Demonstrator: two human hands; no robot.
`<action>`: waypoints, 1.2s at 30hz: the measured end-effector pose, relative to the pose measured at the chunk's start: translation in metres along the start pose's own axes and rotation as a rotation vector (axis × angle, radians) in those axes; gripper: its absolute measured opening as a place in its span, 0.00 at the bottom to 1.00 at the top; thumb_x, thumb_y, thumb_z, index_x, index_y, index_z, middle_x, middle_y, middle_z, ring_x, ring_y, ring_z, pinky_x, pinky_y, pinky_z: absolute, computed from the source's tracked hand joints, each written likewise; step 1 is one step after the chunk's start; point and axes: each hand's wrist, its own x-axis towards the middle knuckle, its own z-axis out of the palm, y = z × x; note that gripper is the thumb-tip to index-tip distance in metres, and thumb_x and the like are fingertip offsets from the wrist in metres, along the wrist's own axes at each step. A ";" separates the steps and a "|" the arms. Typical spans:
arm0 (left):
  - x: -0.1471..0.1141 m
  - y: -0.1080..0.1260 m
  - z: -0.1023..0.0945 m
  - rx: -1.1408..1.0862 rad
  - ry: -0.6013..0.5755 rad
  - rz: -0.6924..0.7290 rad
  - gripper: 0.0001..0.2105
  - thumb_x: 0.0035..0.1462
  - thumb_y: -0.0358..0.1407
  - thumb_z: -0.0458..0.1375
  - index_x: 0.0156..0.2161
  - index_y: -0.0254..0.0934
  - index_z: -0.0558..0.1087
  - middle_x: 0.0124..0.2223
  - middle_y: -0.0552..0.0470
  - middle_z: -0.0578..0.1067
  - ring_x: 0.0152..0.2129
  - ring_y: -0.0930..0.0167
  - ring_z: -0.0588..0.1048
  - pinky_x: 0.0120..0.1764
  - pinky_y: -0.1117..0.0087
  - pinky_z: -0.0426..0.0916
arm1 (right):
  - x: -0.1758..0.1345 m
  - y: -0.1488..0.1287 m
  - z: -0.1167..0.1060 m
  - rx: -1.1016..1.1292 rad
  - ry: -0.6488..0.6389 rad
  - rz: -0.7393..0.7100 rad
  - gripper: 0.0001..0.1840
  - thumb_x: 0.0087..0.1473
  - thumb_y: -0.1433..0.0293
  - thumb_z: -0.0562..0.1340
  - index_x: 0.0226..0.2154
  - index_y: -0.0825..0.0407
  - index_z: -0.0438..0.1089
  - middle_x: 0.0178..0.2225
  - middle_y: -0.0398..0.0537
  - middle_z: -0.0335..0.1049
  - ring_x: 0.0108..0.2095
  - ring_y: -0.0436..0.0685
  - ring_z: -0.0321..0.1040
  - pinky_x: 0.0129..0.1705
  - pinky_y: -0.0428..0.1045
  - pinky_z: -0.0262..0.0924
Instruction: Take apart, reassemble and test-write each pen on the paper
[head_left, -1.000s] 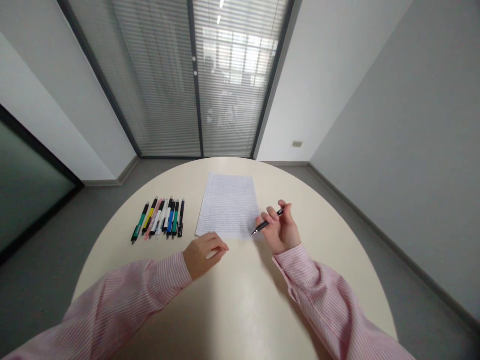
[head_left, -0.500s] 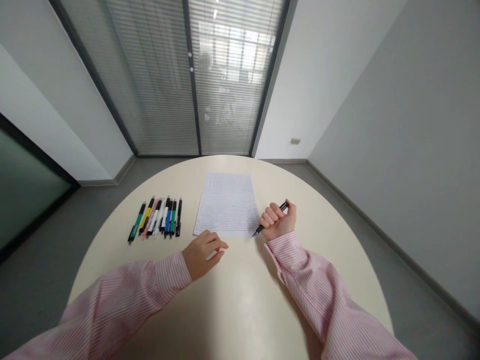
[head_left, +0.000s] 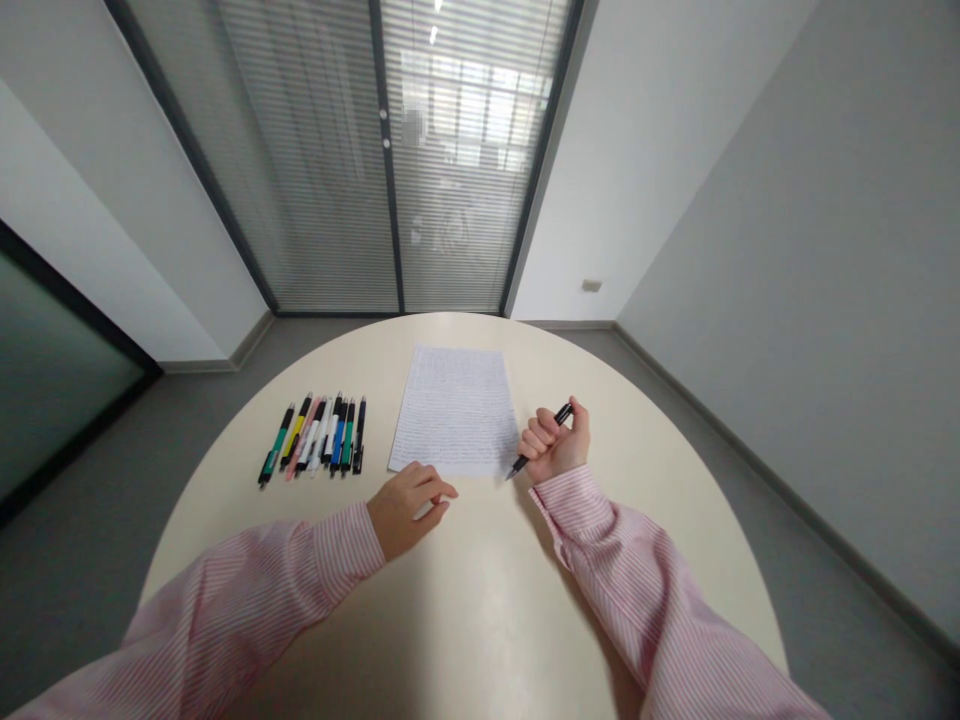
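Observation:
Beside the lower right corner of a written-on sheet of paper (head_left: 457,410), my right hand (head_left: 555,442) is wrapped round a black pen (head_left: 563,413). The pen slants, its tip down and to the left near the paper's corner, and my thumb lies by its top end. My left hand (head_left: 411,505) rests just below the sheet's lower left corner, with fingers apart and nothing in them. To the left of the sheet, several pens (head_left: 330,435) lie side by side, with green, yellow, pink, white, blue and black barrels.
All of this lies on a round cream table (head_left: 480,600). Past its far edge stands a glass partition (head_left: 322,200) with blinds. A grey wall (head_left: 817,270) rises on the right, and a dark-framed glass panel (head_left: 60,380) is at the left.
The view has shifted very slightly. My right thumb and the pen's top have moved a little; the left hand, paper and row of pens look the same.

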 end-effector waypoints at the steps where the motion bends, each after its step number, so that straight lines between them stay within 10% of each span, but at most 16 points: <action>1: 0.000 0.001 0.000 0.010 0.004 0.022 0.08 0.54 0.27 0.51 0.37 0.36 0.72 0.30 0.50 0.71 0.30 0.70 0.67 0.36 0.68 0.64 | 0.001 0.001 0.001 -0.035 0.011 -0.012 0.27 0.48 0.49 0.54 0.13 0.53 0.62 0.10 0.30 0.31 0.11 0.43 0.27 0.08 0.40 0.35; 6: 0.005 0.010 0.001 0.066 -0.022 0.212 0.10 0.58 0.26 0.48 0.40 0.32 0.70 0.33 0.46 0.71 0.33 0.69 0.67 0.38 0.67 0.66 | 0.006 0.006 0.002 -0.172 0.059 -0.083 0.14 0.50 0.65 0.61 0.38 0.56 0.70 0.08 0.28 0.40 0.09 0.43 0.37 0.09 0.38 0.42; 11: 0.021 0.023 0.008 0.167 -0.088 0.309 0.12 0.58 0.26 0.48 0.46 0.29 0.67 0.37 0.44 0.70 0.37 0.68 0.66 0.42 0.65 0.65 | 0.005 0.007 -0.006 -0.294 0.115 -0.096 0.22 0.50 0.54 0.57 0.39 0.54 0.70 0.21 0.42 0.68 0.22 0.50 0.66 0.25 0.46 0.64; 15: 0.038 0.031 0.015 0.287 -0.163 0.283 0.14 0.59 0.32 0.49 0.50 0.32 0.64 0.41 0.45 0.69 0.39 0.65 0.65 0.41 0.62 0.65 | -0.001 0.010 -0.017 -0.621 0.189 -0.119 0.34 0.50 0.44 0.49 0.35 0.56 0.72 0.15 0.44 0.66 0.13 0.48 0.59 0.15 0.44 0.57; 21: 0.046 0.032 0.018 0.384 -0.206 0.100 0.13 0.59 0.36 0.50 0.48 0.36 0.65 0.37 0.48 0.68 0.34 0.66 0.65 0.36 0.64 0.63 | -0.004 0.020 -0.025 -1.087 0.271 -0.335 0.17 0.38 0.56 0.67 0.23 0.51 0.65 0.12 0.37 0.59 0.10 0.45 0.51 0.09 0.41 0.46; 36: 0.039 0.022 0.032 0.392 -0.151 0.083 0.16 0.60 0.38 0.47 0.52 0.36 0.64 0.36 0.48 0.69 0.33 0.67 0.67 0.35 0.64 0.63 | 0.000 0.027 -0.041 -1.542 0.160 -0.358 0.18 0.47 0.64 0.55 0.14 0.50 0.48 0.10 0.34 0.47 0.11 0.43 0.44 0.12 0.41 0.39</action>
